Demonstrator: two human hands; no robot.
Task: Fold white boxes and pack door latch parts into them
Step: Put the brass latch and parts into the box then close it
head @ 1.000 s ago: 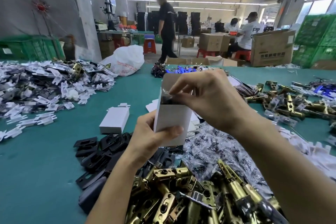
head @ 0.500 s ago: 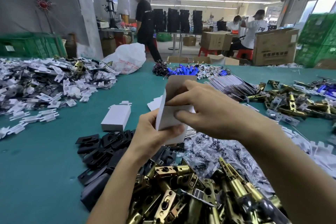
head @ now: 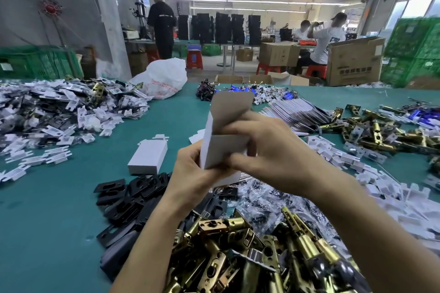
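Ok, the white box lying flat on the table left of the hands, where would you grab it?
Across its two long sides, from above. The white box lies flat on the table, broad face up, long sides apparently free; black plates crowd its near end.

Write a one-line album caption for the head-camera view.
Left hand grips a white box; right hand folds its flaps above piled brass latches.

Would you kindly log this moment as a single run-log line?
phase: closing box | left hand: grips white box | right hand: pinches box's open end | top flap: up, untucked
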